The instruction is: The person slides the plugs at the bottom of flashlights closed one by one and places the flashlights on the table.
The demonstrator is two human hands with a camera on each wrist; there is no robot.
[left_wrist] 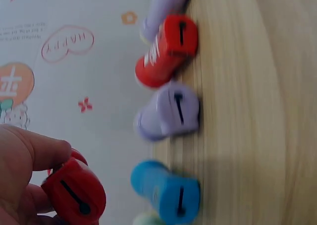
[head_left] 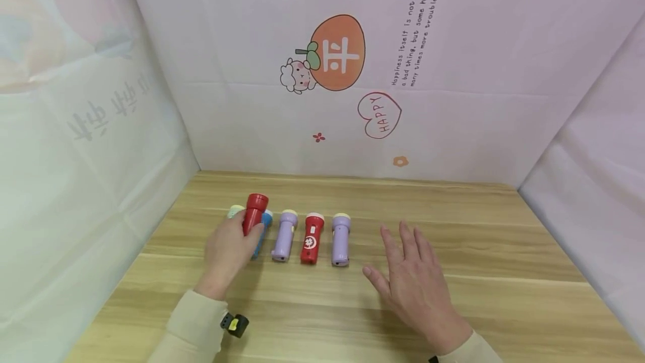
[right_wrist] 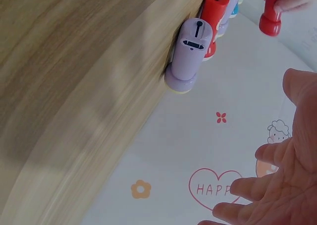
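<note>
My left hand (head_left: 227, 248) grips a red flashlight (head_left: 256, 204) above the left end of a row of flashlights. Partly hidden behind that hand are a pale green flashlight (head_left: 235, 209) and a blue flashlight (head_left: 267, 218). Further right lie a purple flashlight (head_left: 284, 237), a red flashlight with a white print (head_left: 312, 240) and another purple flashlight (head_left: 341, 240). In the left wrist view, the end of the held red flashlight (left_wrist: 77, 193) with its dark slot faces the camera. To the right of the row, my right hand (head_left: 415, 284) holds nothing, its fingers spread.
The flashlights lie on a wood-grain table (head_left: 312, 312). A white printed cloth (head_left: 242, 116) hangs behind the table's back edge, and further cloth covers the left and right sides. A black strap (head_left: 235, 325) is on the left wrist.
</note>
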